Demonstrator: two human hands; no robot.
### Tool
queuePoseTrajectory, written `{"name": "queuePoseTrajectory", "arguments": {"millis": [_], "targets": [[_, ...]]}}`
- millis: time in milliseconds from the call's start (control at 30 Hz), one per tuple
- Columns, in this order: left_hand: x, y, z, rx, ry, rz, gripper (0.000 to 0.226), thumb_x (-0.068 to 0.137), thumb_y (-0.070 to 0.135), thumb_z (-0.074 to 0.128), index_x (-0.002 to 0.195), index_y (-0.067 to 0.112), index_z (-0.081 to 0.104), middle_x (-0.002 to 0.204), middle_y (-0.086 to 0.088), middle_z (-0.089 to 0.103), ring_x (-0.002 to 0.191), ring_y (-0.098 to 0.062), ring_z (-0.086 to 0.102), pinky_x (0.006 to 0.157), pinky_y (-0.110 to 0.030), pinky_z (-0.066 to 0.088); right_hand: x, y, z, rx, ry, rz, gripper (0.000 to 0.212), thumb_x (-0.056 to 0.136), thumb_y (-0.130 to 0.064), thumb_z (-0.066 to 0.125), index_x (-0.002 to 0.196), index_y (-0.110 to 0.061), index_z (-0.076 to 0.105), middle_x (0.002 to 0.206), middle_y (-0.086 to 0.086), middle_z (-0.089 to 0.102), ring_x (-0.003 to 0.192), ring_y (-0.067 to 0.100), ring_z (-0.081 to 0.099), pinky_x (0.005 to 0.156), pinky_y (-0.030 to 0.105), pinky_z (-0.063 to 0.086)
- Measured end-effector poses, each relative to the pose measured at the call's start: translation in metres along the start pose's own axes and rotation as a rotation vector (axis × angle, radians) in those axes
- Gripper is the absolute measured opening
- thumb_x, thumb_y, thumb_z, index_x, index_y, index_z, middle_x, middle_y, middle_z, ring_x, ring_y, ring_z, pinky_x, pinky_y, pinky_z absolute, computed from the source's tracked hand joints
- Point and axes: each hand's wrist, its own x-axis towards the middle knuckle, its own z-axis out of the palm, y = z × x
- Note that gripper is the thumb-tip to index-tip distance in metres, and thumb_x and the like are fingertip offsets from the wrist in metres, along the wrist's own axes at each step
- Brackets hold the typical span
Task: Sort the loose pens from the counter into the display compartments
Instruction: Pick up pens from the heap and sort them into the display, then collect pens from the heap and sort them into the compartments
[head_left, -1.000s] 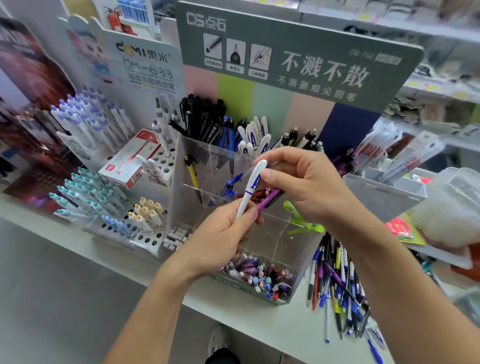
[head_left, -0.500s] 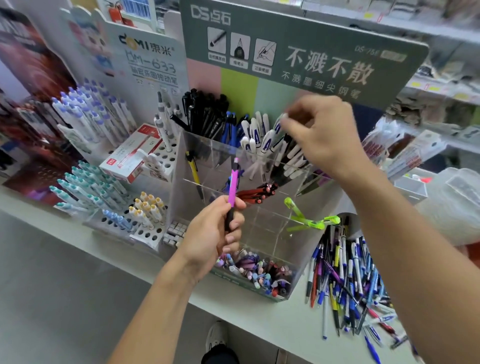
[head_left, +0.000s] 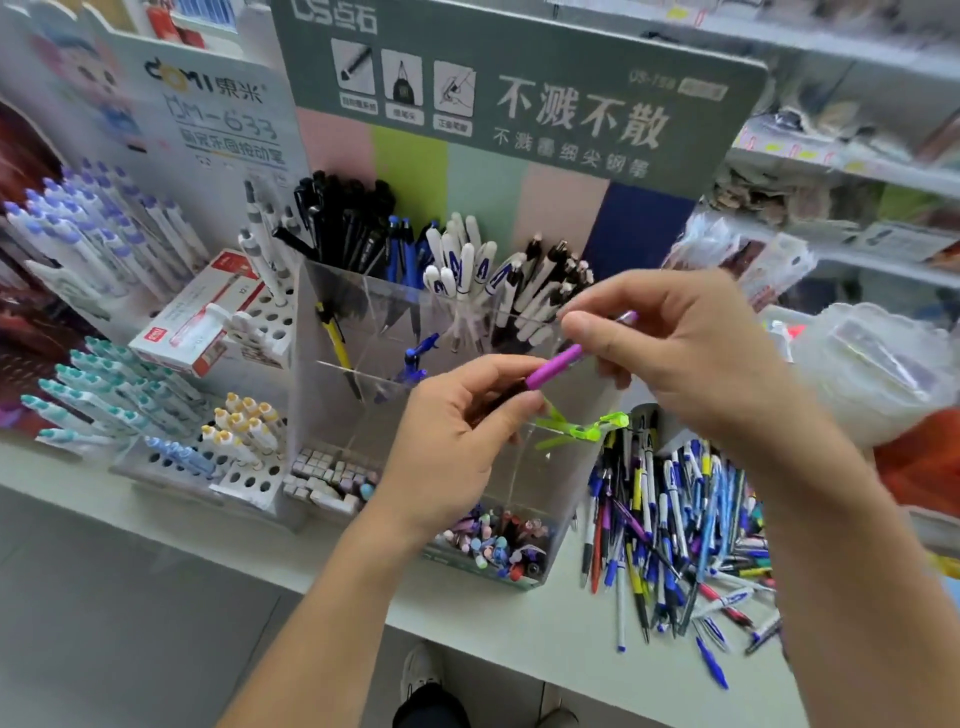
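Both hands pinch one purple pen in front of the clear display box.

The left hand (head_left: 457, 441) curls round the purple pen's (head_left: 555, 370) dark lower end; the right hand (head_left: 691, 353) pinches its upper end. Loose pens (head_left: 670, 525) lie on the counter (head_left: 519, 634) right of the display box (head_left: 524, 514). The green sign (head_left: 519, 93) above it reads "不溅不散"; the white sign (head_left: 208, 104) to its left reads "DM-633".

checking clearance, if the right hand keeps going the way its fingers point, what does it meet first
Its fingers point left, so the right hand would probably meet the left hand, which holds the same purple pen; depth is unclear.
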Motion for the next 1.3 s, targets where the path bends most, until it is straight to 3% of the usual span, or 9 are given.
{"name": "queuePoseTrajectory", "arguments": {"millis": [233,367,500,633,733,867,933,1067,1300], "targets": [[0.009,-0.007,0.031,0.244,0.180,-0.105,0.050,0.090,0.027,0.075,0.131,0.039,0.050,0.111,0.017,0.060,0.095,0.003,0.062,0.074,-0.012,0.050,0.004,0.047,-0.058,-0.076,0.697,-0.107,0.004,0.093,-0.018,0.073,0.093,-0.014,0.072,0.075,0.000,0.070,0.062,0.014,0.069,0.061,0.035,0.060],[0.008,-0.017,0.034,0.193,0.197,-0.131,0.023,0.090,0.019,0.075,0.108,0.026,0.063,0.090,0.008,0.069,0.082,-0.003,0.065,0.075,-0.018,0.052,0.036,0.059,-0.049,-0.489,0.448,-0.123,0.008,0.084,-0.018,0.079,0.089,-0.012,0.076,0.079,-0.002,0.070,0.070,0.013,0.063,0.072,0.034,0.054],[-0.002,-0.023,0.043,0.195,0.041,-0.121,0.014,0.090,0.014,0.074,0.097,0.025,0.068,0.086,0.006,0.071,0.080,-0.010,0.066,0.072,-0.019,0.052,0.039,0.065,-0.031,-0.412,0.204,-0.056,0.036,0.078,-0.007,0.083,0.113,-0.011,0.072,0.094,-0.005,0.067,0.078,0.010,0.063,0.080,0.023,0.056],[-0.017,-0.032,0.064,0.157,-0.120,-0.149,0.012,0.091,0.010,0.072,0.092,0.021,0.070,0.082,0.002,0.072,0.076,-0.019,0.068,0.071,-0.024,0.056,-0.005,0.077,-0.046,-0.183,0.461,-0.032,0.023,0.085,-0.012,0.079,0.107,-0.013,0.073,0.095,-0.006,0.073,0.081,0.009,0.071,0.073,0.021,0.059],[-0.033,-0.055,0.105,0.228,-0.215,-0.262,0.007,0.091,0.017,0.074,0.094,0.022,0.070,0.081,0.005,0.073,0.076,-0.015,0.069,0.068,-0.023,0.054,-0.055,0.122,-0.046,-0.092,0.649,0.286,0.014,0.091,-0.023,0.070,0.078,-0.017,0.072,0.072,0.002,0.072,0.066,0.019,0.073,0.060,0.038,0.060],[-0.041,-0.124,0.176,0.518,-0.292,-0.535,0.064,0.089,0.054,0.067,0.139,0.018,0.047,0.138,0.000,0.051,0.126,-0.020,0.050,0.107,-0.036,0.043,-0.114,0.203,-0.027,-0.142,0.363,0.779,0.028,0.091,-0.026,0.070,0.068,-0.011,0.071,0.061,0.007,0.070,0.060,0.024,0.071,0.071,0.046,0.062],[-0.024,-0.150,0.198,0.575,-0.139,-0.681,0.080,0.092,0.057,0.060,0.149,0.009,0.032,0.153,-0.011,0.034,0.139,-0.032,0.036,0.113,-0.045,0.035,-0.130,0.228,-0.019,-0.140,0.358,0.854,0.035,0.092,-0.029,0.068,0.067,-0.005,0.070,0.062,0.014,0.069,0.062,0.032,0.069,0.068,0.043,0.061],[0.025,-0.201,0.211,0.634,0.125,-0.946,0.097,0.090,0.060,0.060,0.156,0.003,0.018,0.161,-0.017,0.024,0.147,-0.038,0.025,0.116,-0.049,0.028,-0.150,0.255,-0.015,-0.189,0.314,0.896,0.041,0.094,-0.032,0.066,0.070,0.002,0.066,0.066,0.018,0.068,0.057,0.028,0.061,0.050,0.022,0.038],[0.053,-0.235,0.232,0.953,0.093,-0.999,0.111,0.066,0.073,0.072,0.144,0.004,0.034,0.143,-0.017,0.040,0.130,-0.034,0.044,0.102,-0.040,0.044,-0.169,0.294,0.010,-0.389,-0.050,0.983,0.051,0.083,-0.042,0.080,0.056,-0.007,0.053,0.051,0.007,0.054,0.051,0.022,0.055,0.049,0.028,0.042]]}}
